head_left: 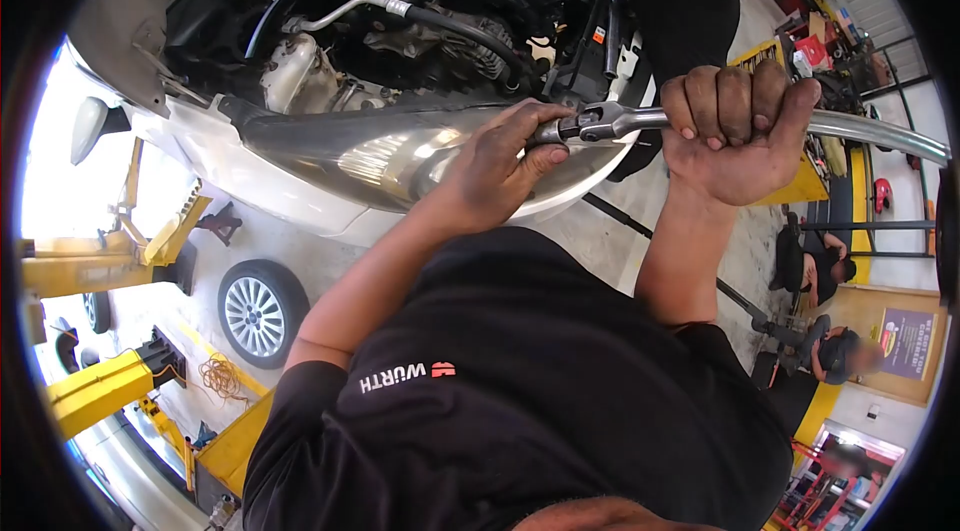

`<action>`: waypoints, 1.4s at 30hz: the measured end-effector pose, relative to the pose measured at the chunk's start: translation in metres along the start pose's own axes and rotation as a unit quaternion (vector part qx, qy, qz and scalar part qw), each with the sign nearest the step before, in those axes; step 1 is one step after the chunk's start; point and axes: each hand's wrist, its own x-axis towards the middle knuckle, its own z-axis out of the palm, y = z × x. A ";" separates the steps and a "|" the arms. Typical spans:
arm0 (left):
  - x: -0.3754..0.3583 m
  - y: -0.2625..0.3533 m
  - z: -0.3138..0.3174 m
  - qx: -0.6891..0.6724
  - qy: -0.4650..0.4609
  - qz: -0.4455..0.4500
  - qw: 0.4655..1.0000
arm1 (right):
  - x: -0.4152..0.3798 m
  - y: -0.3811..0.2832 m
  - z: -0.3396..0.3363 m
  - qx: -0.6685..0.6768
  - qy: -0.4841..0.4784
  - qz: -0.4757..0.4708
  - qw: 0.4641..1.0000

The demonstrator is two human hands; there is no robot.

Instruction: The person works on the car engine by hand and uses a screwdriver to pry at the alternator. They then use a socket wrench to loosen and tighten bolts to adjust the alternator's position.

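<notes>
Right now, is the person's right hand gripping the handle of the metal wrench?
Yes, the right hand is closed in a fist around the handle of the wrench.

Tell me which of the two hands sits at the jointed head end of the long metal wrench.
The left hand, fingers resting by the swivel head of the wrench near the headlight. The right hand is instead fisted around the handle further out.

Black short-sleeved T-shirt, white "WÜRTH" lettering with small red logo on the chest, reading inverted in this view. Forearms bare. Both hands bare, fingers smudged with dark grease.
</notes>
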 end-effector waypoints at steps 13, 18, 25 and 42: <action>0.011 -0.045 -0.018 0.061 0.038 0.064 0.995 | 0.002 0.051 0.004 -0.057 0.329 0.029 0.942; 0.007 -0.054 -0.033 0.046 -0.017 0.009 0.999 | -0.002 0.076 0.002 -0.058 0.354 0.044 0.932; 0.019 -0.064 -0.035 -0.054 -0.022 -0.027 0.998 | 0.006 0.092 -0.006 -0.042 0.333 0.022 0.942; 0.227 -0.160 -0.135 0.090 -0.370 -0.090 0.920 | 0.172 0.114 -0.003 -0.364 0.109 -0.026 0.925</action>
